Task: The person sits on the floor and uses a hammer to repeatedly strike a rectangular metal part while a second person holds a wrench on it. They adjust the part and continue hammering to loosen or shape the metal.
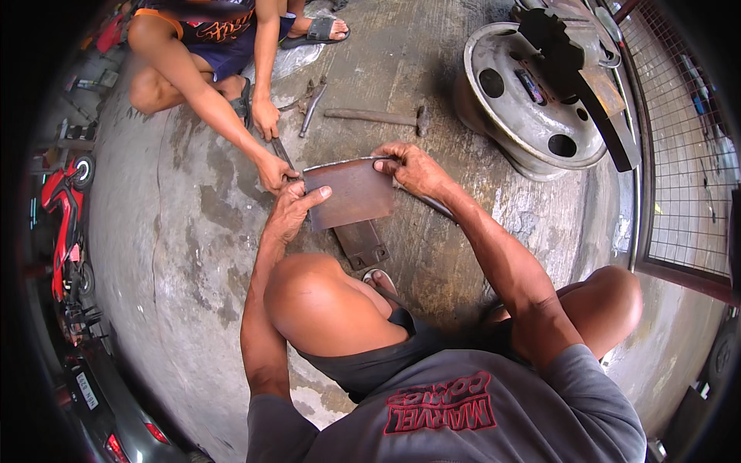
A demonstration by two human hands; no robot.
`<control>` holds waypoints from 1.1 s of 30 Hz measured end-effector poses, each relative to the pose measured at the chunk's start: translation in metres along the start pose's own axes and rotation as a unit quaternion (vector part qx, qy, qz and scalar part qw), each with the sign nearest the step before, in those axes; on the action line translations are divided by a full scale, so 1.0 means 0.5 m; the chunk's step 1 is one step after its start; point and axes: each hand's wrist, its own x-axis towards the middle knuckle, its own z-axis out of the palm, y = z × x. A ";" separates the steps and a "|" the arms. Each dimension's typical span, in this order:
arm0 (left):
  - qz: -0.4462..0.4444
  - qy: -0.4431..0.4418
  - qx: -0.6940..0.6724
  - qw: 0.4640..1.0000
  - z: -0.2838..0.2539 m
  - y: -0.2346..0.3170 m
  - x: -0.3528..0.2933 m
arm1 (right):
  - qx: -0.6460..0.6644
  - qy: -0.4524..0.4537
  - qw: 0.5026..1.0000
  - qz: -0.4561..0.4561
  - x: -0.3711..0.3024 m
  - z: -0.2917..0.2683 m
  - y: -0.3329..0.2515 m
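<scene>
Between my hands is a flat, rust-brown metal plate (351,191), held up off the floor and tilted. My left hand (292,207) grips its left edge, thumb lying on the face. At the top right corner my right hand (413,168) pinches the rim between thumb and fingers. Below the plate a thick steel bar (361,243) with holes at its near end lies on the concrete; its far part is hidden. Close to my left hand, another person's hands (272,166) hold a narrow dark metal bar (282,150).
A hammer (378,116) and pliers (312,106) lie beyond the plate. At the right stands a steel wheel rim (498,85) with dark metal pieces on top, beside a mesh gate (687,154). A red motorcycle (65,216) and a dark car (116,401) stand along the left.
</scene>
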 end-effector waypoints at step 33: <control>0.125 -0.109 0.654 0.738 0.127 -0.248 -0.075 | -0.064 -0.149 0.974 0.159 -0.090 0.279 0.162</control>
